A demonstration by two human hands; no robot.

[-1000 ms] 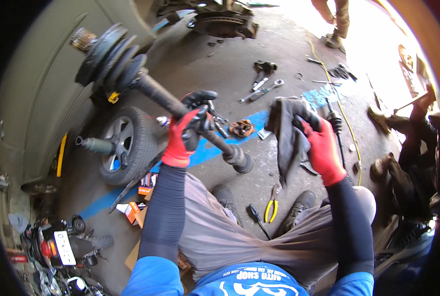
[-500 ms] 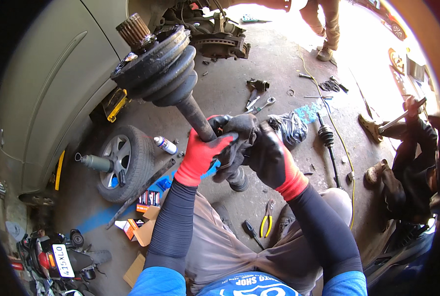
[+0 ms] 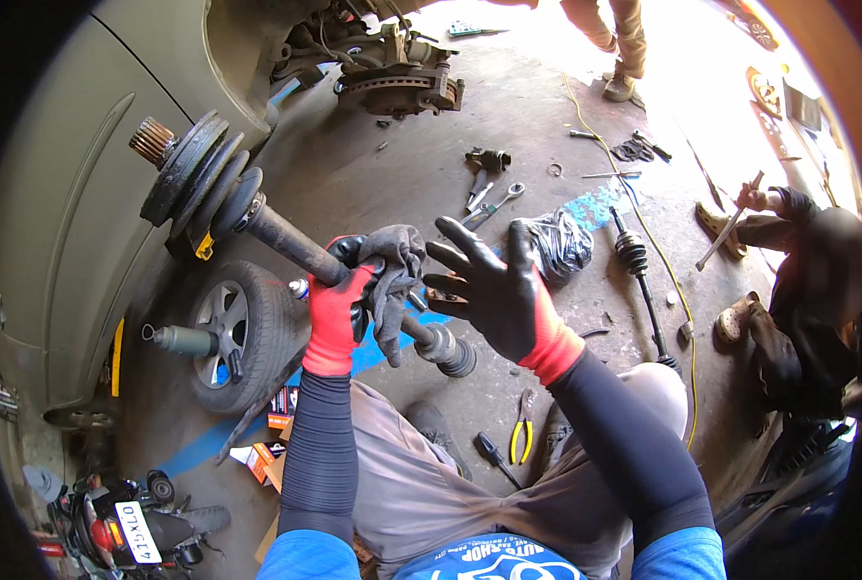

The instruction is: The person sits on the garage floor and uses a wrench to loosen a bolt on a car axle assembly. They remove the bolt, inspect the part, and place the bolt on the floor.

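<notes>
Holding the axle shaft (image 3: 291, 242) in the left grip (image 3: 339, 309), closed around the bar to the right of the wheel (image 3: 274, 329), with a dark rag (image 3: 397, 275) bunched against the same hand. Hard to tell whether pinched there or merely draped, as the folds cover the contact. Holding nothing in the right grip (image 3: 494, 300): fingers (image 3: 470, 244) spread, well right of the wheel and apart from the rag.

Note the slant of the shaft: splined end (image 3: 151, 142) and wide pleated boot (image 3: 204, 188) above the wheel in the view, smaller jointed end (image 3: 447, 353) well to its right.

Judging by the bulk, expect most weight toward the wide boot; clasp the bar firmly, and steady the smaller end with the right grip before tilting or turning. Lay the rag flat on the metal and press evenly, clear of the splines and pleats. Avoid bending the joints sharply. Mind the pliers (image 3: 522, 437) on the floor (image 3: 412, 164), to the right of the wheel and nearer the knees.
</notes>
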